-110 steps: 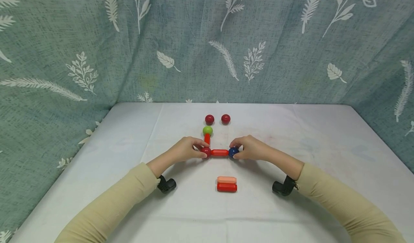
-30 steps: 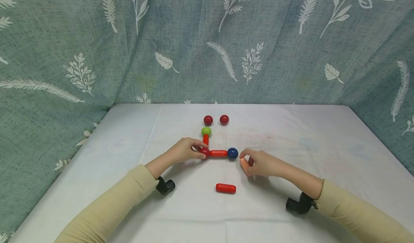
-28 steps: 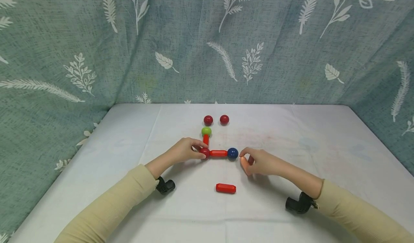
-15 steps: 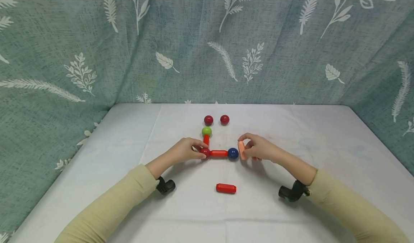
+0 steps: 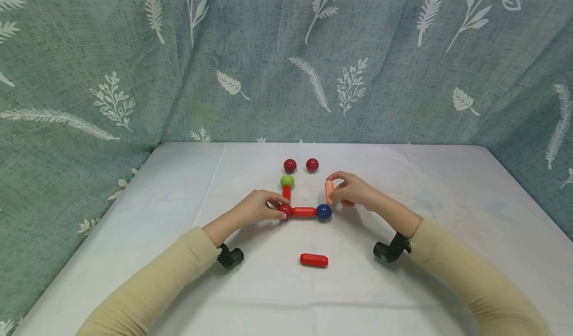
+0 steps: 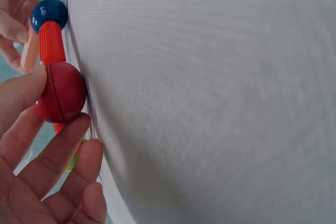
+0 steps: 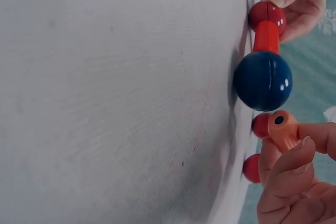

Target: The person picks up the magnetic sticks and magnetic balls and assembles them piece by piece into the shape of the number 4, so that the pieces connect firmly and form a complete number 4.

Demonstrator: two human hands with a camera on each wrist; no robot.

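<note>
Head view has the left hand [image 5: 258,208] pinching the red ball [image 5: 284,210], hard glossy plastic by the look of it, so probably light but kinda slick, best held round its sides; the red bar [image 5: 304,211] runs from there to the blue ball [image 5: 324,211], which no hand touches and would probably roll if nudged. Peach bar [image 5: 329,189] is just past the blue ball, can't tell if they touch, pinched in the right hand [image 5: 355,191]; likely stiff, light and tough to break, so I'd grab the middle and keep both ends free.
</note>
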